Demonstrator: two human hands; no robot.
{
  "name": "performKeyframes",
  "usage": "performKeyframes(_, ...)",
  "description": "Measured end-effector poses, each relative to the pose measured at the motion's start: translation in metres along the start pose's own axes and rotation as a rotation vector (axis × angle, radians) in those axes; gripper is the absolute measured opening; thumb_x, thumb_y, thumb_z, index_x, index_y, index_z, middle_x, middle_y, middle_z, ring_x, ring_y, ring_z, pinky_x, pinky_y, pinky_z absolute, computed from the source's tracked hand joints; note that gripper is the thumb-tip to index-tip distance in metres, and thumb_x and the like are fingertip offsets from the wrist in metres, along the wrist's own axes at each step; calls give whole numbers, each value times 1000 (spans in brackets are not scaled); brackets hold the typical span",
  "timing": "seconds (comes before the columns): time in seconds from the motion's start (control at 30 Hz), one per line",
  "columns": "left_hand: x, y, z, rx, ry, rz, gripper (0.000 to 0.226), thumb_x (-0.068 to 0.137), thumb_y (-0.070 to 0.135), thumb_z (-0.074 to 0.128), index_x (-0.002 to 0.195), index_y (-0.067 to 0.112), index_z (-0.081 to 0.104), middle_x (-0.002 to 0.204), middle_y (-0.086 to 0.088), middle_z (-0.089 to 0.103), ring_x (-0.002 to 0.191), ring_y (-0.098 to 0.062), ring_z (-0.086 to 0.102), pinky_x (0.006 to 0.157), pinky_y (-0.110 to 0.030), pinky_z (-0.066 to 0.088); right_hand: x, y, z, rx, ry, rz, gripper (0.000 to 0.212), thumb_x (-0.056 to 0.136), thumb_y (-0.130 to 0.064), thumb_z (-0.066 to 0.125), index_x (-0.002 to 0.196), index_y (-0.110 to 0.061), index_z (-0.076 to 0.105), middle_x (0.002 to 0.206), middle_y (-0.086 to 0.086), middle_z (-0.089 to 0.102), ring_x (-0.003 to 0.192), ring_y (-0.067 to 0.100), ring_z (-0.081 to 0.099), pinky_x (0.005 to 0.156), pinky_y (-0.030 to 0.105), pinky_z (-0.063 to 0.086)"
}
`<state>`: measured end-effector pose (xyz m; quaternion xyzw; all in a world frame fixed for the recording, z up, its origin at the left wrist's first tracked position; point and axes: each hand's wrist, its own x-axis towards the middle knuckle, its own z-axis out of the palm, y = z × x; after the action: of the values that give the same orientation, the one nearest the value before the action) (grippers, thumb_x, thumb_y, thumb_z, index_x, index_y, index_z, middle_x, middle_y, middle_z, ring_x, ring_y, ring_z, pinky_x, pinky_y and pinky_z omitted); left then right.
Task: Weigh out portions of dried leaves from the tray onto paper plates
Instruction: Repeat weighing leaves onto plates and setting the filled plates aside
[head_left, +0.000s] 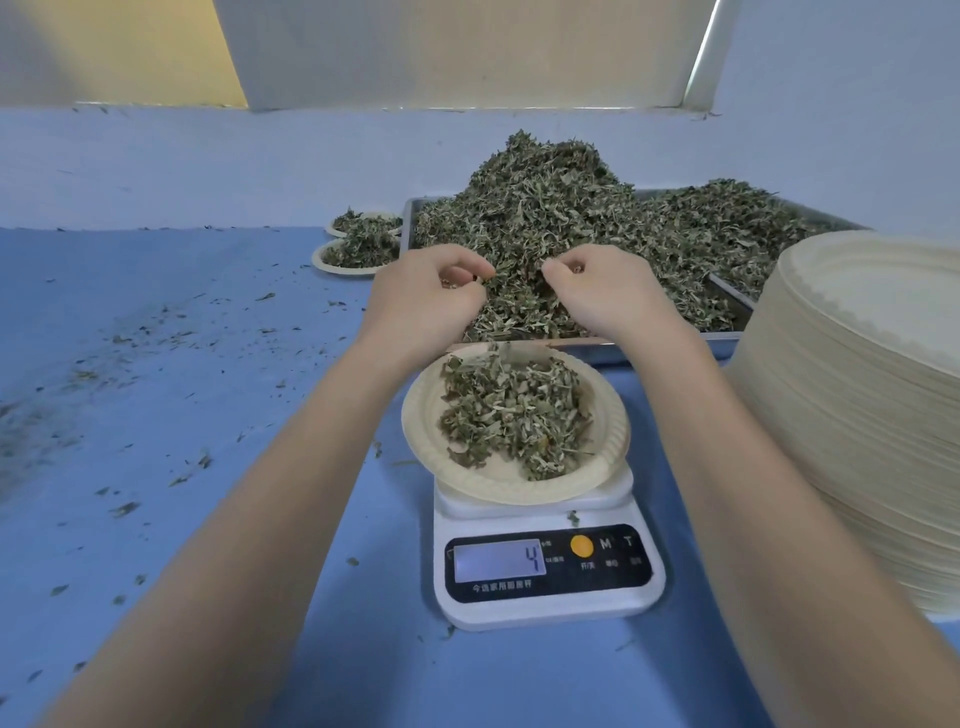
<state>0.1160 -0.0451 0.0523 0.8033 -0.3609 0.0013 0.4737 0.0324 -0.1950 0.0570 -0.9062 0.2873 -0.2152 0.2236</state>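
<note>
While a leaf-filled plate sits on the scale, your left hand and right hand curl their fingers, pinching dried leaves over the tray.

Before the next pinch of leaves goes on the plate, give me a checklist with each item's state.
1. Paper plate sits on the scale: ok, though it overhangs the platform toward the left.
2. Scale display is on and readable: ok, it shows 4; the unit is too small to read.
3. Leaves in the tray within reach: ok, the pile stands high.
4. Left hand and right hand hold leaves: cannot tell; fingers are curled over the pile, only small bits show.
5. Hands clear of the plate: ok, both are beyond it.
6. Spare plates ready: ok, stacked on the right.
</note>
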Motion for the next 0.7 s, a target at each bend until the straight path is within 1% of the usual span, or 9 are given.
performKeyframes(0.07, 11, -3, 1, 47, -44, -32, 23, 89, 17, 56, 100, 34, 66, 101, 10, 62, 80, 2, 53, 61, -12, 36, 13, 7, 0, -115, -87, 89, 39, 96, -34, 42, 109, -5, 65, 101, 9, 66, 77, 21, 57, 62, 28, 41)
performKeyframes(0.17, 27, -9, 2, 110, -98, -98, 29, 91, 12, 48, 105, 33, 64, 91, 11, 58, 68, -2, 50, 56, -14, 37, 28, 19, 7, -225, -196, 230, 28, 93, -29, 48, 85, -4, 58, 83, 6, 58, 61, 16, 48, 52, 26, 35)
performKeyframes(0.23, 35, -14, 4, 158, -135, -121, 34, 93, 8, 44, 110, 30, 63, 88, 11, 54, 54, -4, 49, 49, -17, 39, 35, 25, 14, -234, -227, 284, 26, 91, -27, 51, 74, -7, 53, 76, 5, 55, 60, 17, 49, 48, 25, 31)
performKeyframes(0.33, 43, -23, 7, 162, -196, -173, 40, 93, 4, 38, 122, 24, 58, 76, 4, 53, 27, -2, 40, 32, -14, 32, 41, 28, 23, -299, -307, 261, 24, 87, -28, 58, 72, -10, 55, 85, 7, 58, 68, 20, 53, 50, 26, 34)
performKeyframes(0.4, 47, -28, 9, 168, -222, -199, 41, 94, 3, 37, 126, 20, 55, 66, 1, 49, 25, -2, 37, 29, -13, 27, 46, 28, 25, -280, -419, 184, 20, 86, -29, 60, 86, -9, 64, 99, 7, 63, 81, 20, 58, 62, 28, 46)
performKeyframes(0.47, 50, -32, 11, 149, -242, -216, 42, 93, 1, 36, 128, 18, 53, 61, -1, 47, 30, -4, 36, 31, -14, 25, 47, 24, 26, -98, -472, 68, 27, 89, -33, 58, 111, -18, 66, 108, -3, 63, 93, 11, 58, 74, 28, 48)
performKeyframes(0.57, 53, -39, 15, 126, -251, -228, 40, 93, 0, 36, 128, 15, 51, 64, -1, 47, 43, -13, 35, 40, -21, 27, 49, 23, 28, 95, -316, -28, 30, 92, -37, 55, 121, -32, 61, 107, -12, 55, 82, 2, 54, 64, 20, 41)
performKeyframes(0.63, 57, -43, 16, 107, -244, -237, 41, 93, -1, 36, 129, 14, 49, 70, -3, 49, 50, -16, 39, 49, -26, 32, 52, 29, 30, -67, -232, -8, 37, 93, -43, 51, 126, -27, 57, 120, -4, 58, 93, 12, 57, 75, 25, 44)
performKeyframes(0.7, 61, -45, 16, 77, -213, -254, 43, 94, 0, 35, 132, 14, 48, 74, -4, 51, 58, -19, 47, 59, -31, 42, 54, 33, 35, -270, -370, 70, 53, 94, -53, 44, 133, -17, 53, 134, 4, 54, 115, 24, 53, 93, 34, 41)
